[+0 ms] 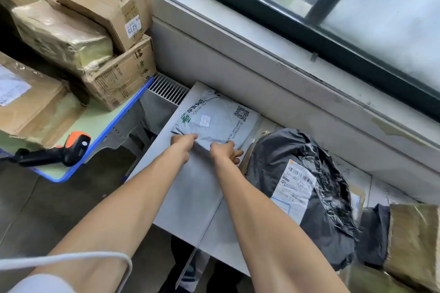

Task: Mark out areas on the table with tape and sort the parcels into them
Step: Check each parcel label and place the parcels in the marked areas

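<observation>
grey mailer (215, 119): crumpled, green logo, QR code | left hand (183, 141), right hand (225, 151): fingers gripping its near edge

On my worktop (188, 200) sits the flat mailer (215, 121), bagged parcel (285, 150) just right of it; stacked boxes (100, 21) on the left worktop (95, 122), scanner (57, 152) before them.

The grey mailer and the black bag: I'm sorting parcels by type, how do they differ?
The grey mailer is flat and pale, with a green logo and QR code; the black bag is bulky, crinkled and bears a stuck-on white label. The left hand and right hand grip the grey mailer's near edge; the black bag is untouched. Both are soft bags on the white table.
</observation>
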